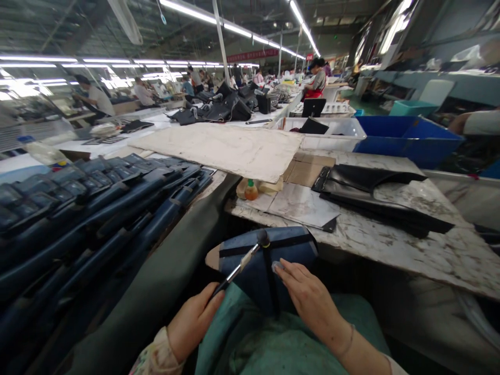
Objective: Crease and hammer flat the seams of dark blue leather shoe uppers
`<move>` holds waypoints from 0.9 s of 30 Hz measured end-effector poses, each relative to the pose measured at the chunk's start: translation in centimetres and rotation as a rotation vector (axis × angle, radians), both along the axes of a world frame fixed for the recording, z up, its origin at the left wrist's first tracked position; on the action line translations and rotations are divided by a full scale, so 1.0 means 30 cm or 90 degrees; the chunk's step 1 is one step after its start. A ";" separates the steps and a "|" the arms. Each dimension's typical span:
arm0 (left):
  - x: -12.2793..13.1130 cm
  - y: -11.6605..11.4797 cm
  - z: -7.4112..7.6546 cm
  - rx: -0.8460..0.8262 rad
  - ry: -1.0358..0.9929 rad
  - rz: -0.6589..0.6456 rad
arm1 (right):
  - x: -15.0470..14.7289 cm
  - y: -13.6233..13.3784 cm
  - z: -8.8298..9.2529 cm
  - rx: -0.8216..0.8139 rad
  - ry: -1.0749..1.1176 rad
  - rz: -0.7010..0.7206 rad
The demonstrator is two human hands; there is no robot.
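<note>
My left hand is closed around the dark handle of a hammer with a metal shaft. The hammer's dark round head rests on or just over a blue leather-like panel crossed by black strips. This panel lies across my lap, over a green apron. My right hand has its fingers stretched out over the panel's right part. Something small and translucent shows at its fingertips, too blurred to name.
Rows of blue leather pieces fill the left side. Ahead are a worn table, a small bottle of amber liquid, black leather pieces, a pale board, a white bin and a blue bin. Several people work farther back.
</note>
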State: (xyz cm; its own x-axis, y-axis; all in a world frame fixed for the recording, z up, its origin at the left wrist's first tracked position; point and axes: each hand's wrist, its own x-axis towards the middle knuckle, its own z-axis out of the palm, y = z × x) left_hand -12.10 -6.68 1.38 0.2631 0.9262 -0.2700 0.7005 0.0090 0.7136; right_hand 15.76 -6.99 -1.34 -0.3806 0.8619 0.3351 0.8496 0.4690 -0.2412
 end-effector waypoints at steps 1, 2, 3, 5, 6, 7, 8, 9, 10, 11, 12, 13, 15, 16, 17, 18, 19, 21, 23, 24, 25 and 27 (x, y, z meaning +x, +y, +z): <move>0.002 0.000 0.004 0.015 -0.020 0.021 | 0.000 0.000 0.000 -0.001 -0.003 0.000; 0.003 0.002 0.008 0.027 -0.037 0.042 | 0.001 0.000 0.000 -0.003 -0.006 0.000; 0.003 0.004 0.012 0.031 -0.047 0.053 | 0.001 0.000 0.000 -0.005 -0.008 0.001; 0.001 0.012 0.015 0.014 -0.045 0.042 | -0.001 0.000 0.000 -0.006 -0.009 0.002; 0.000 0.018 0.014 -0.003 -0.036 0.026 | -0.002 0.000 0.000 -0.006 -0.008 0.002; 0.000 0.025 0.013 -0.016 -0.024 0.010 | -0.003 0.001 0.000 -0.007 -0.006 0.000; 0.001 0.031 0.014 -0.022 -0.015 -0.001 | -0.005 0.001 0.000 -0.008 -0.005 -0.003; 0.004 0.037 0.016 -0.019 -0.011 -0.006 | -0.006 0.001 0.000 -0.008 -0.003 -0.006; 0.010 0.042 0.020 -0.008 -0.013 -0.003 | -0.008 0.002 0.000 -0.008 -0.003 -0.009; 0.018 0.045 0.024 0.007 -0.021 0.003 | -0.010 0.002 0.000 -0.007 -0.003 -0.011; 0.027 0.048 0.029 0.020 -0.033 0.008 | -0.012 0.002 0.000 -0.005 -0.003 -0.012; 0.039 0.051 0.033 0.025 -0.043 0.008 | -0.014 0.001 0.001 -0.002 -0.002 -0.015; 0.066 0.058 0.038 0.013 -0.040 -0.015 | -0.018 0.001 0.003 0.003 -0.001 -0.021; 0.080 0.064 0.039 0.003 -0.026 -0.035 | -0.019 0.000 0.003 0.005 0.001 -0.026; 0.094 0.070 0.042 -0.003 -0.007 -0.055 | -0.020 0.000 0.004 0.005 0.001 -0.029; 0.108 0.077 0.046 -0.003 0.011 -0.070 | -0.021 0.000 0.003 0.004 0.002 -0.030; 0.122 0.084 0.050 0.006 0.022 -0.080 | -0.021 0.001 0.002 0.002 0.001 -0.031; 0.148 0.097 0.059 0.038 0.015 -0.085 | -0.020 0.001 -0.001 0.001 0.002 -0.033; 0.175 0.110 0.062 0.053 0.016 -0.102 | -0.020 0.001 -0.002 0.001 0.006 -0.034; 0.188 0.117 0.060 0.050 0.035 -0.115 | -0.019 0.000 -0.002 0.000 0.008 -0.034; 0.202 0.125 0.056 0.042 0.064 -0.131 | -0.019 0.000 -0.002 -0.003 0.009 -0.033; 0.228 0.143 0.049 0.034 0.127 -0.157 | -0.018 0.000 -0.001 -0.009 0.009 -0.032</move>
